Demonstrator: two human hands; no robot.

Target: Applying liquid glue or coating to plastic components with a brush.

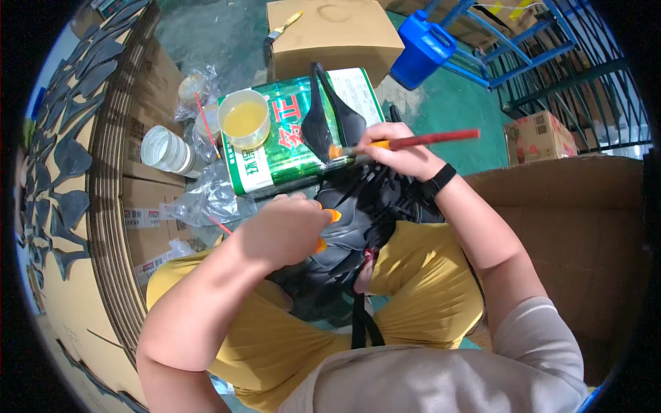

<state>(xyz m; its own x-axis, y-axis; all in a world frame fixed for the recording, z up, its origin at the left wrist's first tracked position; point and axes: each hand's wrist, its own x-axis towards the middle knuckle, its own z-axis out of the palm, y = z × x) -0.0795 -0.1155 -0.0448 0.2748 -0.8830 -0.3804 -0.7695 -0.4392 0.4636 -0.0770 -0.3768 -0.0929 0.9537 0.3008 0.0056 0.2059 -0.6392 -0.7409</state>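
My right hand (396,151) grips a slim brush (441,138) with a red handle. Its bristle end meets the lower part of a black, leaf-shaped piece (318,131) with a narrow tail. A second such piece (350,122) lies beside it; both rest on a green and white metal can (275,180) lying flat. At the can's left end stands a white cup (244,119) of yellowish liquid. My left hand (292,227) is closed near the can's front edge, orange coverings showing at its fingertips; whatever it holds is hidden. Under it lies a heap of black pieces (341,234).
Cardboard sheets (103,206) stack at left, with many black pieces on top. Nearby are stacked white cups (165,150) and clear plastic bags (213,196). Beyond the can stand a carton (337,38) bearing a flat brush (284,26), and a blue jug (421,51). An open cardboard box (551,234) stands right.
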